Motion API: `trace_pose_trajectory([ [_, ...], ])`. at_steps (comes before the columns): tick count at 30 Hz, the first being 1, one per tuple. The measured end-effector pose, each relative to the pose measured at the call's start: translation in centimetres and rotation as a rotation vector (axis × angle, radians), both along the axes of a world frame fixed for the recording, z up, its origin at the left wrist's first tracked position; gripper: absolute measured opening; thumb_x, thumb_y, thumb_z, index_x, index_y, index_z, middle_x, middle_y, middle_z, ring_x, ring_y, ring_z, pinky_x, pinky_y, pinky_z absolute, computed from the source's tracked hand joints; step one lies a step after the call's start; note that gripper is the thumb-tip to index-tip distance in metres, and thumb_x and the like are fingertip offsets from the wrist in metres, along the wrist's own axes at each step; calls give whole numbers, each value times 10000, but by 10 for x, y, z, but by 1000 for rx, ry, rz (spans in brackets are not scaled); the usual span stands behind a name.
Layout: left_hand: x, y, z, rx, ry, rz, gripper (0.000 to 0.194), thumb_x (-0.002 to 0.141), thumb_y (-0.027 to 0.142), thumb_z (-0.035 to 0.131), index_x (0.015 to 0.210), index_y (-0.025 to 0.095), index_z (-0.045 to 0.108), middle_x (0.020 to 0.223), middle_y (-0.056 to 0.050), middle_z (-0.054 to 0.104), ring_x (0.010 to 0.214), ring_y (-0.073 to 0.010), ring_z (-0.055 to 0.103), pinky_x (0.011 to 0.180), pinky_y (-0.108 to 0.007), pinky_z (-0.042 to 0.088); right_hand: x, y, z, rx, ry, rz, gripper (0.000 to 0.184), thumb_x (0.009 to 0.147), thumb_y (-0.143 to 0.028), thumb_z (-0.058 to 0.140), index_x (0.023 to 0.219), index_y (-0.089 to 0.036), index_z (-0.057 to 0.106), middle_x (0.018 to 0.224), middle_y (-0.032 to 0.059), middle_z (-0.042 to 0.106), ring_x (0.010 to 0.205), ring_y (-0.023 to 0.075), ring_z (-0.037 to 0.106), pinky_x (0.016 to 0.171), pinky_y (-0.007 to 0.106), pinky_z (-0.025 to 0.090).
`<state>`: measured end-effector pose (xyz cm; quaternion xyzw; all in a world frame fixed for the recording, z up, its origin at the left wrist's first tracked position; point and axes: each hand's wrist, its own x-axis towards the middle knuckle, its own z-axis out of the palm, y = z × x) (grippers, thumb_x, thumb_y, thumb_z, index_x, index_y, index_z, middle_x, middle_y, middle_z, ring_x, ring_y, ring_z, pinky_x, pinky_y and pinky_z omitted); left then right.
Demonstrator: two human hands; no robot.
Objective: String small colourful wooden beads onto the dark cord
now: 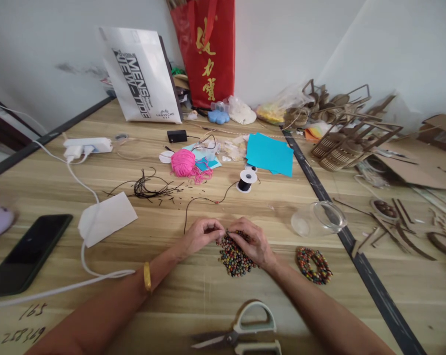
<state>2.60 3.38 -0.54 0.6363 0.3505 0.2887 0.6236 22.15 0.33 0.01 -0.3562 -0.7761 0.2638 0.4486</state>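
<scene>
My left hand [204,234] is closed in a pinch, with the thin black cord [186,212] running into it from the spool [247,181]. Against its fingertips, my right hand [253,241] pinches a tiny bead, largely covered by the fingers. Both hands meet over the far edge of a pile of small multicoloured wooden beads [236,261], part of which lies under my right palm. To the right rests a coiled string of similar beads [314,266]. A spot of red shows on the cord between spool and hand.
Scissors [241,330] lie at the near edge. A clear plastic cup [319,219] lies on its side to the right. Black cord pieces [151,186], pink yarn [184,163] and blue sheets [269,154] are farther back. A white cable [84,246] and phone [28,254] lie left.
</scene>
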Motion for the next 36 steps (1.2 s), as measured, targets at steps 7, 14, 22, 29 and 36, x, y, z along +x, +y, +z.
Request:
trace_pose_trajectory([
  [7, 1, -1, 2, -10, 1, 9, 214, 801, 323, 620, 746, 117, 609, 631, -5, 611, 603, -109, 562, 617, -233, 460, 0, 0, -1, -6, -1, 14, 99, 900, -237, 550, 930, -198, 635, 810, 61, 655, 759, 171, 598, 680, 307, 502],
  [14, 0, 0, 0, 10, 12, 6, 209, 810, 320, 606, 756, 118, 610, 637, -6, 609, 603, -109, 560, 613, -229, 456, 0, 1, -4, -3, -10, 22, 93, 896, -224, 551, 941, -203, 630, 826, 63, 662, 775, 172, 608, 686, 305, 507],
  [22, 0, 0, -2, 15, 13, -8, 204, 821, 313, 590, 757, 120, 609, 647, -9, 616, 609, -106, 557, 618, -225, 455, 2, 2, -5, -37, -2, -11, 104, 895, -236, 552, 934, -199, 640, 823, 60, 663, 768, 172, 607, 689, 306, 508],
  [29, 1, -1, 2, 1, 18, -3, 168, 814, 273, 593, 748, 120, 604, 640, -3, 617, 607, -103, 558, 625, -224, 449, 2, 1, -3, -62, 3, 15, 115, 895, -223, 552, 951, -197, 649, 847, 66, 675, 783, 175, 611, 700, 310, 509],
  [36, 1, 0, 1, -7, -2, 10, 180, 813, 290, 592, 748, 122, 603, 626, 4, 609, 592, -99, 551, 613, -217, 446, 2, 1, -3, -76, 17, 8, 121, 894, -231, 557, 956, -201, 657, 854, 62, 681, 800, 175, 623, 710, 304, 513],
])
